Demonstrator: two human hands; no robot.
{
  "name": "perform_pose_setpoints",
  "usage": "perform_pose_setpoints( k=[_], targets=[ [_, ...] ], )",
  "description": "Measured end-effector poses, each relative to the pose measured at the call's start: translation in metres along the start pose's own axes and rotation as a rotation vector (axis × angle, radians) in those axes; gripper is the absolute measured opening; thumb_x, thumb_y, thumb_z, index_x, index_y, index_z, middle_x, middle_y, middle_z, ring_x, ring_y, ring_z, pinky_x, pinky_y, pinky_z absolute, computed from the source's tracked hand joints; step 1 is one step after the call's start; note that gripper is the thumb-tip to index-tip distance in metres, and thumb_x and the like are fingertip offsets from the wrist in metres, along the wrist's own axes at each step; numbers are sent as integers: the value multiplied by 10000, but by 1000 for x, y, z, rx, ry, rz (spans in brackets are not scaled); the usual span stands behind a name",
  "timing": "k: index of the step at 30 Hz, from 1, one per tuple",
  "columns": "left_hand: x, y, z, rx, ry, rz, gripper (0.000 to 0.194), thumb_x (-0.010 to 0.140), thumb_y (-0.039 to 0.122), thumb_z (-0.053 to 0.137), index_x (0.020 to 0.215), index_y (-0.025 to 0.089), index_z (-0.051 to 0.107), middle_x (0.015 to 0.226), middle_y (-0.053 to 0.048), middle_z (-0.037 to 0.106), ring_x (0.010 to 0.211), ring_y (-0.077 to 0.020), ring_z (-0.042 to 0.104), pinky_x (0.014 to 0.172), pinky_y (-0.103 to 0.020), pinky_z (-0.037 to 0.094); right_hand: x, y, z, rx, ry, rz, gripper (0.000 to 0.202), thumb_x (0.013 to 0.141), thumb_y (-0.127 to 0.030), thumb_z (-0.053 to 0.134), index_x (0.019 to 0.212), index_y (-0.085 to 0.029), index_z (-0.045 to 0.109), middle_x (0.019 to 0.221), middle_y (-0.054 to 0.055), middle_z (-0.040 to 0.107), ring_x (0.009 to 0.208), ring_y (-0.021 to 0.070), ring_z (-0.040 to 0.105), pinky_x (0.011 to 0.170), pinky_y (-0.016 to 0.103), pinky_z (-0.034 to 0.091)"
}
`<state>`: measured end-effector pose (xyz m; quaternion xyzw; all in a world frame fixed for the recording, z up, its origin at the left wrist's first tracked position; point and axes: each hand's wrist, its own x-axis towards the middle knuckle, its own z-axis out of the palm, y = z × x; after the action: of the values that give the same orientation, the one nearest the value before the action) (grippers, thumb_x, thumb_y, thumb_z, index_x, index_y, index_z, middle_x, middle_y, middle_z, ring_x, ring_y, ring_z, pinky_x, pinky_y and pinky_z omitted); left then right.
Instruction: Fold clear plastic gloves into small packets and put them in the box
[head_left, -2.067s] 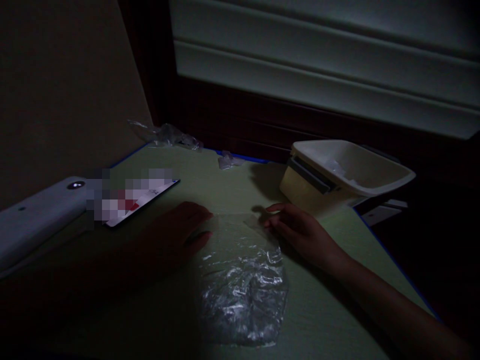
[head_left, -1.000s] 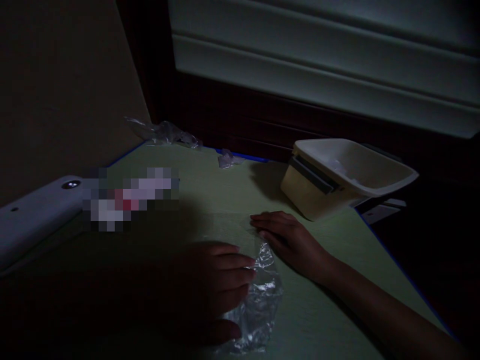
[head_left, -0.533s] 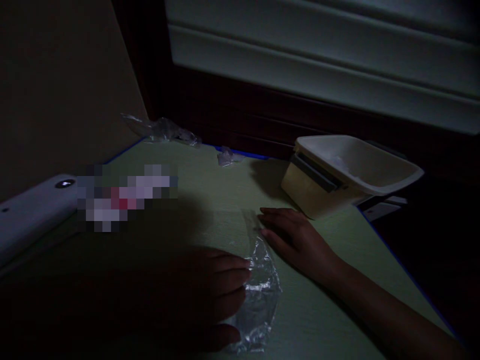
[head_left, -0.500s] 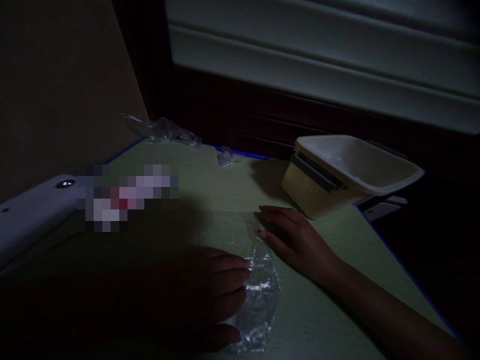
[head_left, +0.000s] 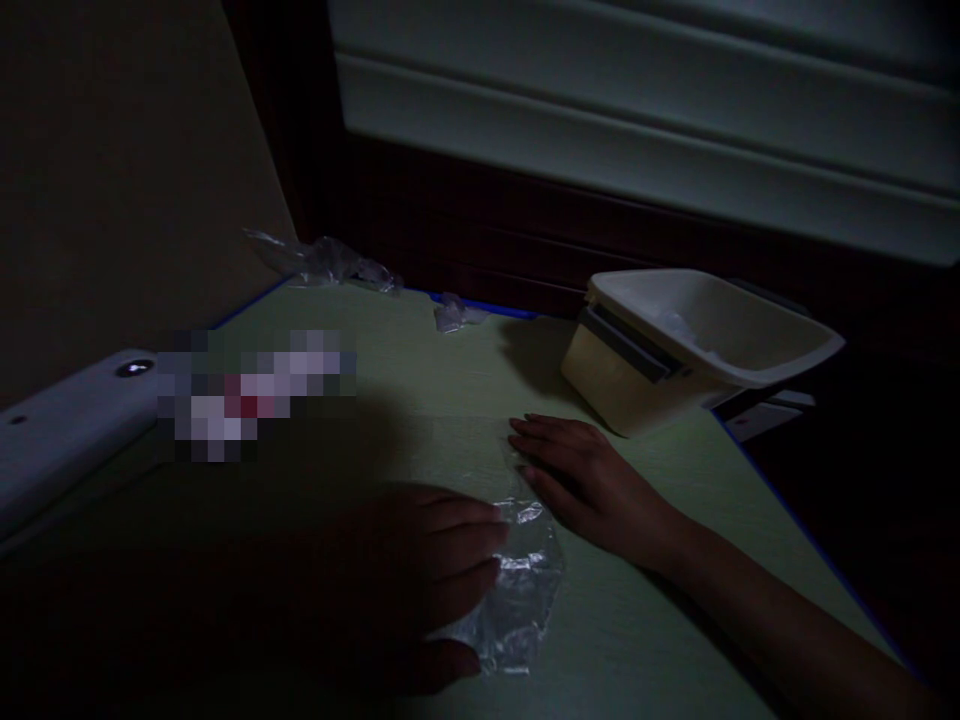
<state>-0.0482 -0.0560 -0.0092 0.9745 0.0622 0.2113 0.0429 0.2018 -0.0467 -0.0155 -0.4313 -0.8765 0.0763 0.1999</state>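
A clear plastic bag [head_left: 521,595] lies on the pale green table top [head_left: 645,620], crinkled and shiny at its near end. My left hand [head_left: 450,570], in deep shadow, rests flat over the bag's left side with its fingers pointing right. Farther back, my right hand [head_left: 581,470] lies flat near the bag's upper right edge, its fingers stretched to the left. Neither hand grips anything that shows. The far part of the bag is faint and hard to make out.
An uncovered cream tub [head_left: 622,375] with a grey clip stands behind my right hand. Crumpled clear plastic [head_left: 326,262] and a smaller scrap [head_left: 456,314] lie along the back edge. At left are a white device [head_left: 75,425] and a blurred-out item [head_left: 255,395].
The near end of the bag has shifted slightly away from me and looks flatter. My left hand has slid a little to the right; my right fingers moved slightly left.
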Motion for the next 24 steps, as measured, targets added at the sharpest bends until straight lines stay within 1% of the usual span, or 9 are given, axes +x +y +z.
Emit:
perform_pose_setpoints(
  k=[3,6,9,11,12,14,17,22,24],
  targets=[
    [-3,-3,-5,70,61,-114,323,980,325,329,1137,130,533,1225,-122,588,1202,-237,485,995,-374,423,0,-2,-2,61,29,24,322,927,-265,486,1209,-154,599,1275,133,597,1192,256,529,984,471,419],
    [-5,-18,-15,172,110,-326,255,971,260,350,1050,140,560,1147,-110,598,1060,-211,556,885,-352,482,1,-1,-4,140,97,112,320,929,-303,491,1177,-143,616,1211,139,621,1117,243,568,951,431,448],
    [-10,-42,-25,230,8,-588,259,926,276,413,1025,117,592,1041,-115,588,945,-246,567,807,-393,491,3,4,-6,198,165,231,267,913,-304,510,1067,-149,663,1055,123,669,977,231,618,857,388,491],
    [-13,-56,-29,233,-50,-718,321,869,411,495,922,121,623,947,-111,574,856,-266,566,741,-420,490,6,10,-5,234,187,303,243,890,-309,535,1010,-156,680,979,109,682,892,226,632,788,369,503],
    [-15,-62,-30,190,-72,-766,344,852,441,522,931,124,629,949,-108,565,859,-263,562,746,-419,488,7,12,-5,252,182,333,245,876,-318,549,1006,-157,681,952,103,682,854,223,634,755,361,505],
    [-17,-69,-29,162,-71,-778,333,832,434,549,954,135,633,965,-103,566,887,-254,563,770,-396,488,12,15,-4,281,138,366,287,842,-341,587,1043,-156,672,925,97,672,800,218,626,708,348,499],
    [-17,-69,-26,114,-64,-782,305,792,391,609,984,155,622,1007,-98,577,927,-245,565,803,-370,484,23,16,-4,281,37,388,369,772,-348,654,1081,-145,654,946,99,651,797,217,604,695,340,480],
    [-13,-63,-22,18,-34,-783,222,764,310,631,941,180,598,996,-76,592,925,-223,554,837,-357,460,45,17,-13,364,-173,504,250,648,-298,715,833,-144,648,714,21,616,643,169,550,575,279,416],
    [-13,-63,-21,-11,-14,-782,186,764,301,612,900,178,581,973,-62,594,919,-215,548,838,-350,451,52,18,-15,416,-214,514,197,625,-269,717,756,-157,622,650,-9,600,597,147,543,550,259,410]
  ],
)
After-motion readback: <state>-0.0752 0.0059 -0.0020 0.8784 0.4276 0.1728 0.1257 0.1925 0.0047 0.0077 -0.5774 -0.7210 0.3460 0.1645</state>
